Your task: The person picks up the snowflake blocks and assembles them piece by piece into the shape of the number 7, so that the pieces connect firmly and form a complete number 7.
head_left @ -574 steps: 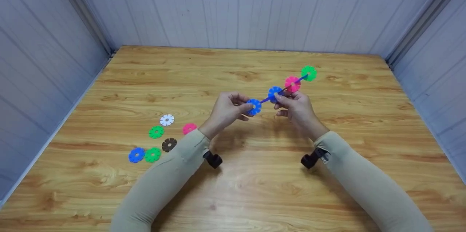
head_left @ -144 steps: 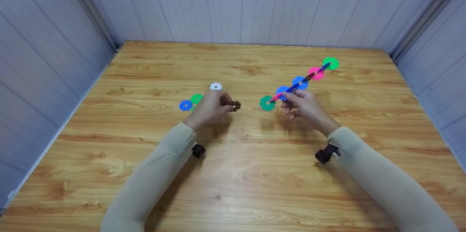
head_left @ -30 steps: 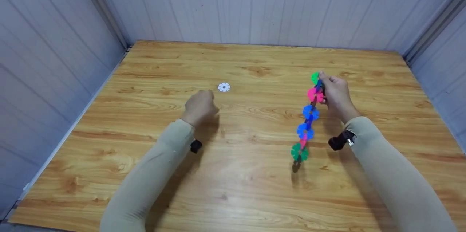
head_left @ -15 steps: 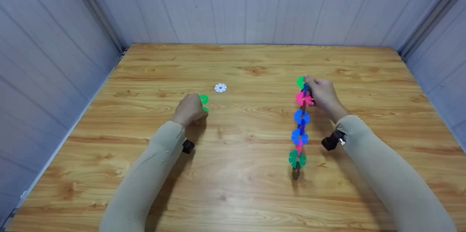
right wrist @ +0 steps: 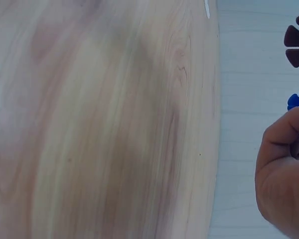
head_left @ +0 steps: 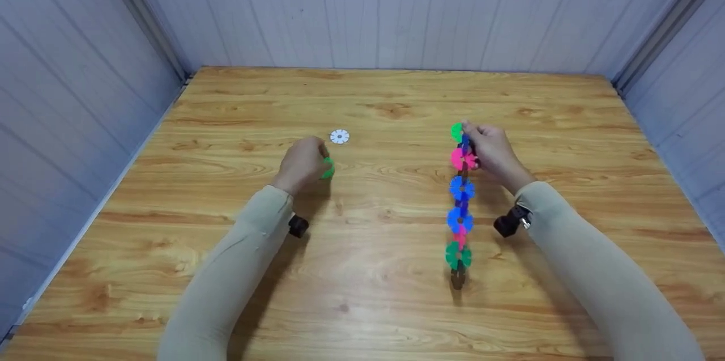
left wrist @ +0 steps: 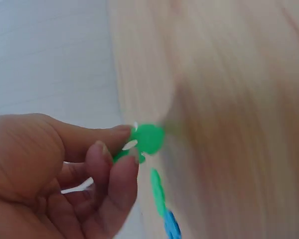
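My left hand [head_left: 303, 164] pinches a green notched interlocking disc [head_left: 328, 168] between thumb and fingers; it shows larger in the left wrist view [left wrist: 149, 138]. Below that hand, a second green disc [left wrist: 158, 191] and a blue disc [left wrist: 172, 224] lie on the table, hidden behind the hand in the head view. On the right, my right hand [head_left: 494, 148] grips the far end of a chain of interlocked discs [head_left: 460, 219], near its green end disc [head_left: 456, 132]. Pink, blue, dark green and brown discs follow toward me. The right wrist view catches only part of the hand and chain.
A white notched disc [head_left: 339, 136] lies on the wooden table [head_left: 385, 293], just beyond my left hand. Pale panelled walls [head_left: 374, 9] bound the table at the back and both sides. Black wrist cameras hang under both sleeves.
Over the seconds the chain has gained pink, green and brown discs and swung to point toward me. In the last half second my left hand has picked up a green disc and shifted slightly right.
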Motion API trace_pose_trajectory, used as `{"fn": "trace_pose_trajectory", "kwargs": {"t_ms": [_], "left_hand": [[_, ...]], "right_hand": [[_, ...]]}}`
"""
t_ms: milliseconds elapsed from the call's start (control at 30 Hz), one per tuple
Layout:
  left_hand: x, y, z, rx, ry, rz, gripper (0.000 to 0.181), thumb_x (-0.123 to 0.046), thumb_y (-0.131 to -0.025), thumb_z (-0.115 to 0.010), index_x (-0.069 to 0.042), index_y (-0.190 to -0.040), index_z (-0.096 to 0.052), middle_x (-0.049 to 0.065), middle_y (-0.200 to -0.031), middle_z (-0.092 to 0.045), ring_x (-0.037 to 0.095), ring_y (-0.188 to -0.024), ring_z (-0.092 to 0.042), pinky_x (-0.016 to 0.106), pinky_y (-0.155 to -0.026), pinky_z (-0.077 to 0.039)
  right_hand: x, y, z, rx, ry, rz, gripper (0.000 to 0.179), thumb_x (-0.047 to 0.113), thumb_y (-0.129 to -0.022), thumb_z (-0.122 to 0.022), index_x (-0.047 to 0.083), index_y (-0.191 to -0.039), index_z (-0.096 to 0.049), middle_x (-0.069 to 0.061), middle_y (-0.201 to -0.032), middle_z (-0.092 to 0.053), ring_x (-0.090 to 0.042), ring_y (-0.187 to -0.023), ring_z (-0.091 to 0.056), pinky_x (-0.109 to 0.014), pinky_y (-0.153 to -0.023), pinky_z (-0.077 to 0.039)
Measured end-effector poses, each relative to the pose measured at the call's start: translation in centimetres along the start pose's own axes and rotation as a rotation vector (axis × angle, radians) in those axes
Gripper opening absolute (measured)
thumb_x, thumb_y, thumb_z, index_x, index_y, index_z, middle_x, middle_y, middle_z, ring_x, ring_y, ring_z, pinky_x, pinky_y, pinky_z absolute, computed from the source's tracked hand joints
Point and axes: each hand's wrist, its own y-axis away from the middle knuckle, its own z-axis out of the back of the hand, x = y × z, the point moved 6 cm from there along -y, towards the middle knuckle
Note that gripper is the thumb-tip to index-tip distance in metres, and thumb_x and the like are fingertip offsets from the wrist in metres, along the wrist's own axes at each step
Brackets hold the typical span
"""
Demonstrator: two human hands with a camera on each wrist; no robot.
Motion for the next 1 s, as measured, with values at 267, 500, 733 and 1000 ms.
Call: {"fn": "trace_pose_trajectory", "kwargs": {"t_ms": [267,500,733,1000], "left_hand": [[-6.4,-1.4,-1.8,-0.001,0.294,-0.212,0.008,-0.01,-0.098,-0.063,-0.006,-0.101,-0.057,0.008,-0.092,-0.06,0.025,-0.076,-0.065,0.028,-0.063,-0.053],[-11.1,-1.3,-2.8,-0.072,0.347,-0.44,0.008,-0.01,-0.096,-0.066,-0.006,-0.099,-0.06,0.005,-0.092,-0.063,0.02,-0.079,-0.066,0.027,-0.062,-0.055],[-11.5,-0.4,-3.0,-0.14,0.282,-0.528,0.004,-0.005,-0.094,-0.067,-0.006,-0.097,-0.066,0.003,-0.093,-0.065,0.015,-0.079,-0.066,0.026,-0.064,-0.054],[-11.8,-0.1,-3.3,-0.181,0.246,-0.592,0.003,-0.003,-0.093,-0.066,-0.006,-0.093,-0.068,0.004,-0.091,-0.066,0.014,-0.08,-0.065,0.024,-0.071,-0.053]], "right_hand": [[0.8,1.2,-1.1,0.079,-0.043,0.031,0.041,0.033,-0.107,-0.042,0.0,-0.084,-0.05,0.002,-0.061,-0.048,-0.006,-0.048,-0.046,-0.019,-0.044,-0.041],[1.1,1.9,-1.9,0.093,-0.076,0.029,0.04,0.03,-0.107,-0.042,0.0,-0.085,-0.053,0.001,-0.058,-0.051,-0.007,-0.044,-0.048,-0.019,-0.041,-0.042],[1.3,1.5,-4.1,0.136,-0.063,0.024,0.038,0.027,-0.108,-0.041,0.003,-0.08,-0.051,0.001,-0.058,-0.05,-0.007,-0.045,-0.047,-0.02,-0.042,-0.042],[1.3,1.7,-5.0,0.138,-0.084,0.01,0.037,0.029,-0.108,-0.043,0.003,-0.082,-0.05,0.001,-0.059,-0.05,-0.008,-0.046,-0.048,-0.02,-0.042,-0.042]]}}
